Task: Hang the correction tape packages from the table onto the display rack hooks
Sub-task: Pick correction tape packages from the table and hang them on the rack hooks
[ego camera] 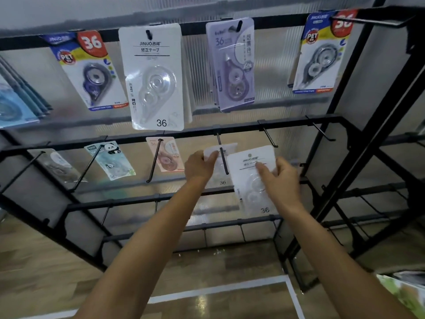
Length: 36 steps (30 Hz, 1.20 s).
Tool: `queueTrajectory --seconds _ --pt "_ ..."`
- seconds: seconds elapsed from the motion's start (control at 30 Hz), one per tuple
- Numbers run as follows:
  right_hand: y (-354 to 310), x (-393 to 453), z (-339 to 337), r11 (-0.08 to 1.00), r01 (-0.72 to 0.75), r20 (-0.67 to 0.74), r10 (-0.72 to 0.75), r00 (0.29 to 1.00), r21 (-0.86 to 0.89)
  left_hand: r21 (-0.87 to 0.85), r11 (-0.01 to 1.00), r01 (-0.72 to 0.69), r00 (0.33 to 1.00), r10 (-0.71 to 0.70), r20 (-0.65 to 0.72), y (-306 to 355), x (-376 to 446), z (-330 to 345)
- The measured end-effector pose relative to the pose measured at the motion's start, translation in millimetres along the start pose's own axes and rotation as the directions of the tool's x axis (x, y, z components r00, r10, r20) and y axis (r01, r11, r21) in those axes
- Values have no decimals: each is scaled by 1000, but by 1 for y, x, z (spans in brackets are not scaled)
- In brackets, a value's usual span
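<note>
Up at the display rack (287, 118), we take the middle-row hook (223, 160) as our landmark. Left hand (198, 167) sits just left of that hook, thumb and fingers pinching the top edge of a white correction tape package (221, 171); the hook's rod crosses the front of this card. Whether the card's hole is threaded on the rod we cannot tell, as the picture is blurred there. Right hand (281, 178) is just right of the hook, fingers curled round the right side of a second white package (252, 180), thumb laid across its face. This second card tilts slightly and overlaps the right edge of the first.

Left of the hook on the same bar: a pink package (166, 155), then a panda-print package (110, 160), each on its own hook. Right of it, two bare hooks (269, 137).

Above the hook, along the top bar: a large white package (156, 77) hangs nearest, a purple package (233, 63) just right of that, and blue-and-red packages (90, 70) at either end.
</note>
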State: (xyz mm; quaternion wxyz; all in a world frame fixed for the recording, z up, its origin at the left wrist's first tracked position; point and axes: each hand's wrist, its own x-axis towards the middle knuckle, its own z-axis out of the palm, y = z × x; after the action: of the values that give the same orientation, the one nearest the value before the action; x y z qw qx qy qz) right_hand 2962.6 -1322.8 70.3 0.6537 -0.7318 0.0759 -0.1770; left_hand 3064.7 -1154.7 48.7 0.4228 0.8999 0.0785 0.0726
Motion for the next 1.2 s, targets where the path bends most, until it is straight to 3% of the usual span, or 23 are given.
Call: queueTrajectory --seconds 0.17,0.33,0.7,0.9,1.2 --pt "6 -8 16 996 -59 255 42 966 60 6 1000 2 1000 -2 -26 6 29 1" --pt "13 -8 22 998 -54 334 43 941 22 -26 999 41 999 -41 -20 12 45 -6" --pt "29 -4 26 997 -77 320 65 945 24 -101 994 45 999 -44 18 8 38 -14" --pt "38 21 44 976 19 227 32 973 -218 -111 992 56 998 -51 47 6 27 -17" --pt "43 97 100 833 -129 27 170 985 -537 6 1000 22 999 -23 44 -6 14 -25"
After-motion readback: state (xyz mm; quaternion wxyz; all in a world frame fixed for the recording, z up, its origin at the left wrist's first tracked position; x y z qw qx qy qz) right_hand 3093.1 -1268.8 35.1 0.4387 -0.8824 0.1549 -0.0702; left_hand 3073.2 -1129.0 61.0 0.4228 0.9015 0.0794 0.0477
